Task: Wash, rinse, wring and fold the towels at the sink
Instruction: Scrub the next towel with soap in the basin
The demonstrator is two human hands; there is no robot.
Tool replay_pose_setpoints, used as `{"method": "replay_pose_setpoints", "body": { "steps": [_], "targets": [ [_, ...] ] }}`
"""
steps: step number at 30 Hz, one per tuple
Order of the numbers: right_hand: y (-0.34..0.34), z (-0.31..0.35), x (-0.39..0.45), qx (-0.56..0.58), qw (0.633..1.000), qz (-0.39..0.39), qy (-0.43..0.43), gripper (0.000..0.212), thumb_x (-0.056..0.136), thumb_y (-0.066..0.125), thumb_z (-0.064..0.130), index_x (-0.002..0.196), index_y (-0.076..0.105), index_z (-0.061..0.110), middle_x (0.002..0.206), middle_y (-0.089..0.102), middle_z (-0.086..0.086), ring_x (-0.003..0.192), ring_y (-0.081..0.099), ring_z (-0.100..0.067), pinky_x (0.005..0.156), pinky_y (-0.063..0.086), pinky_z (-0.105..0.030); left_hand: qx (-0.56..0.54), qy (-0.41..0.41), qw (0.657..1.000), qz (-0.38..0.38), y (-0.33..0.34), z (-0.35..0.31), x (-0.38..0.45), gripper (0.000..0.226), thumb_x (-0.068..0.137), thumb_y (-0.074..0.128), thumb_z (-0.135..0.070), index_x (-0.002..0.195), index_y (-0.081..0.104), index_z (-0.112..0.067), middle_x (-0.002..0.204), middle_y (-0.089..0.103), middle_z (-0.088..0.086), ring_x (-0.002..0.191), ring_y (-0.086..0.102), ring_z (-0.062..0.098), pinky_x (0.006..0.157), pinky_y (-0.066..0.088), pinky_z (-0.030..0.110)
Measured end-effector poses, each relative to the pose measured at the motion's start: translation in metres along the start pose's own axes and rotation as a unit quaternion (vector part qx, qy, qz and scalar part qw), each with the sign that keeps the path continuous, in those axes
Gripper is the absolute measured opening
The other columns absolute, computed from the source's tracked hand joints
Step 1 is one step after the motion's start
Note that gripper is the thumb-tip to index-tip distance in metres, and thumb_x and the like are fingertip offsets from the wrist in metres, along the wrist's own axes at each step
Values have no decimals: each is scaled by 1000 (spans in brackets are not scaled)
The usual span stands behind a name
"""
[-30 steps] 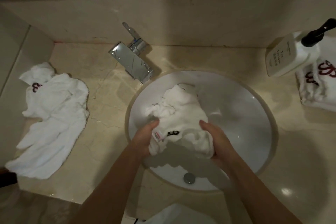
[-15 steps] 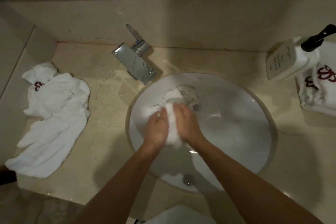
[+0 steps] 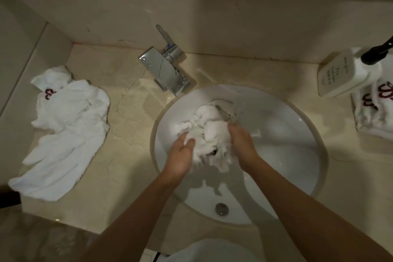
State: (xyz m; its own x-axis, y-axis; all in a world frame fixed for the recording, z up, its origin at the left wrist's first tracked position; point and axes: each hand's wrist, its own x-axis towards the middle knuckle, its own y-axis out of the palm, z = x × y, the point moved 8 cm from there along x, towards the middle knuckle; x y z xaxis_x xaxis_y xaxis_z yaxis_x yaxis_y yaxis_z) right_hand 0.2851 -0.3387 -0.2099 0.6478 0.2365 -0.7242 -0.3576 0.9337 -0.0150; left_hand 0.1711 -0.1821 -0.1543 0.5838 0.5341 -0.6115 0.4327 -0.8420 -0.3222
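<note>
At the near edge, below the sink, a white cloth (image 3: 208, 250) shows partly; what it is I cannot tell. The round white sink (image 3: 297, 168) is set into the beige stone worktop (image 3: 131, 134). Its metal drain (image 3: 221, 208) is at the near side of the bowl. Inside the bowl, over the middle, both hands hold one white towel (image 3: 209, 134) that is bunched into a lump. The left hand (image 3: 180, 155) grips its left side with the fingers curled into the cloth. The right hand (image 3: 242, 144) grips the right side in the same way. The lump has its long axis from near to far, and its far end points to the tap. A thin stream of water (image 3: 225, 115) falls on this far end.

Left of the sink, well apart from it, a second white towel (image 3: 63, 134) lies crumpled on the worktop. It is stretched from the near left to the far side, with a dark red emblem (image 3: 49, 93) at its far end.

Behind the sink stands the chrome tap (image 3: 165, 70), its spout pointing to the bowl. At the far right a white soap bottle (image 3: 344, 72) with a black pump (image 3: 376, 53) leans on folded white towels (image 3: 374, 110) with red emblems.
</note>
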Motion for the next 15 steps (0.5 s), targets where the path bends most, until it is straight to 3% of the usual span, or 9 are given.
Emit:
{"method": "replay_pose_setpoints", "body": {
  "steps": [2, 3, 6, 8, 10, 13, 15],
  "targets": [
    [-13, -25, -12, 193, 973, 63, 112, 42, 102, 50, 38, 122, 66, 5, 116, 72, -13, 111, 67, -30, 83, 55, -38, -129, -67, 989, 24, -13, 22, 3, 40, 97, 45, -8, 134, 58, -15, 125, 67, 9, 112, 65, 25, 94, 54, 40],
    [-21, -38, -20, 229, 958, 83, 154, 44, 101, 52, 39, 126, 64, 4, 123, 69, -15, 115, 65, -32, 89, 54, -42, -145, -108, 983, 38, -15, 33, 1, 38, 94, 48, -4, 128, 62, -12, 116, 70, 12, 103, 69, 28, 83, 58, 39],
    [-31, -69, -43, 179, 949, 123, 228, 41, 98, 57, 27, 128, 62, 0, 116, 71, -19, 107, 68, -34, 90, 55, -45, 11, -194, 978, 71, -23, 52, -10, 30, 85, 66, -10, 113, 68, -1, 98, 73, 17, 87, 71, 30, 70, 59, 36],
    [-30, -80, -57, 130, 944, 150, 262, 38, 94, 62, 27, 122, 65, 1, 108, 73, -18, 97, 69, -34, 86, 56, -44, 33, -217, 969, 113, -23, 52, -11, 31, 83, 73, -17, 111, 70, -3, 100, 74, 16, 90, 71, 30, 80, 59, 38],
    [-32, -77, -62, 101, 945, 159, 269, 43, 84, 72, 26, 118, 68, 0, 114, 71, -21, 102, 68, -35, 91, 54, -45, -62, -225, 963, 137, -18, 40, -7, 33, 84, 72, -24, 114, 69, -9, 107, 73, 16, 100, 70, 33, 95, 54, 46],
    [-47, -54, -52, 79, 968, 147, 185, 56, 80, 74, 23, 128, 62, -5, 117, 70, -21, 106, 68, -36, 85, 58, -43, -218, -164, 955, 114, -24, 15, 4, 32, 92, 57, -15, 122, 65, -8, 113, 71, 17, 108, 66, 35, 100, 49, 48],
    [-54, -36, -50, 148, 965, 173, 132, 50, 89, 65, 14, 137, 56, 4, 128, 66, -19, 116, 64, -37, 86, 58, -44, -232, -121, 957, 128, -28, 8, 8, 36, 92, 53, -12, 127, 62, -10, 117, 69, 17, 111, 65, 36, 101, 49, 49]
  ]
}}
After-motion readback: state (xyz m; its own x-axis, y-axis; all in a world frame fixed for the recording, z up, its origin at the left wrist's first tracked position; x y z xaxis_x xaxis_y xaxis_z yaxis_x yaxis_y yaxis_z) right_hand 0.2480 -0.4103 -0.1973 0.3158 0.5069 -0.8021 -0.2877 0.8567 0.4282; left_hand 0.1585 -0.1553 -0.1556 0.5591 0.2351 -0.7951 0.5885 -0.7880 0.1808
